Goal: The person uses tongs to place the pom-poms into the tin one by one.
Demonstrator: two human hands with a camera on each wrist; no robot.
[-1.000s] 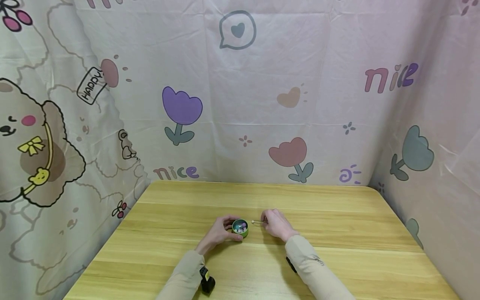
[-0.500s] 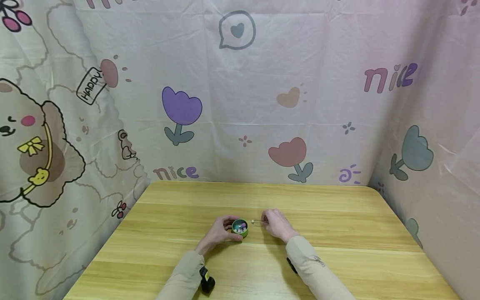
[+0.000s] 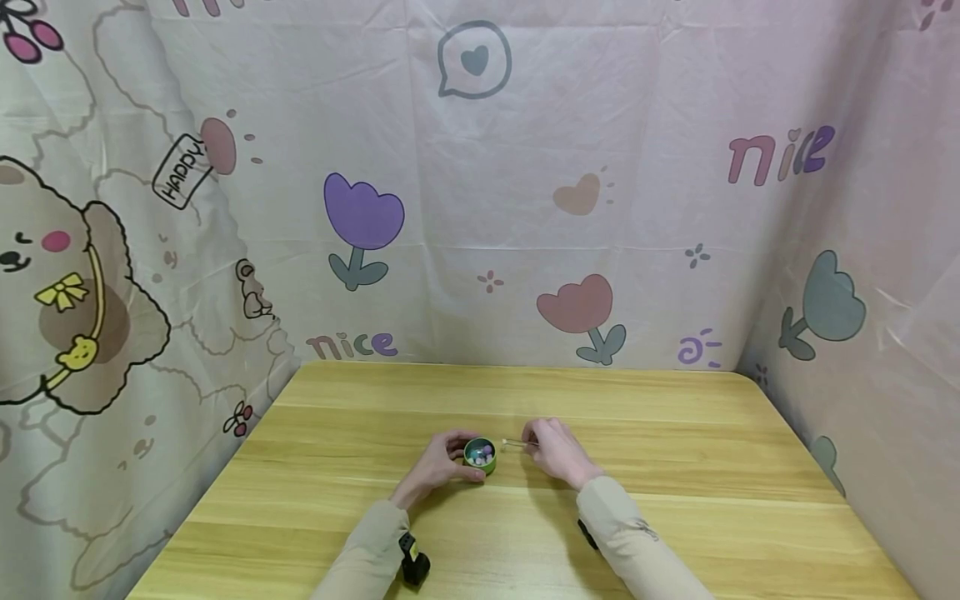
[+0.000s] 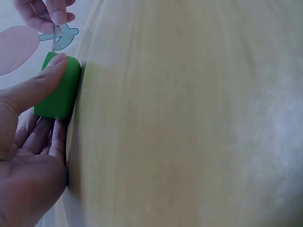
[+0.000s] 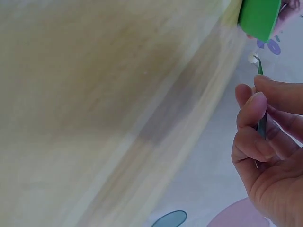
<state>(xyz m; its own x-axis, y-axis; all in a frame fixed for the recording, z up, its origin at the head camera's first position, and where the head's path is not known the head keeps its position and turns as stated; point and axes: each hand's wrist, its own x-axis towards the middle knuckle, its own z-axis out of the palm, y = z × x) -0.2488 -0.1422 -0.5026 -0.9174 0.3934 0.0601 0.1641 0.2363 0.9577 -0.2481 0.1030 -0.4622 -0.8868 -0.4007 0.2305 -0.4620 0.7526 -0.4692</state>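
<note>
My left hand [image 3: 437, 467] grips a small round green container [image 3: 491, 468] standing on the table, thumb on the near side and fingers behind. Several small beads [image 3: 480, 457], white, purple and bluish, lie inside it. In the left wrist view the thumb presses along the container's smooth green wall [image 4: 64, 90]. To the right, my right hand [image 3: 557, 450] pinches thin metal tweezers [image 5: 261, 120] between thumb and fingers. A small white bead [image 5: 253, 58] sits at their bent tip, pointing left toward the container and a short gap away from its rim.
Both hands work over a light wooden table [image 3: 337, 400]. Behind and at the sides hangs a pale printed cloth [image 3: 480, 150] with flowers and cartoon figures. A black wrist device [image 3: 415, 562] hangs at the left sleeve.
My right forearm has shifted very slightly to the right, the tweezers staying beside the container. The left hand and the container stay in place.
</note>
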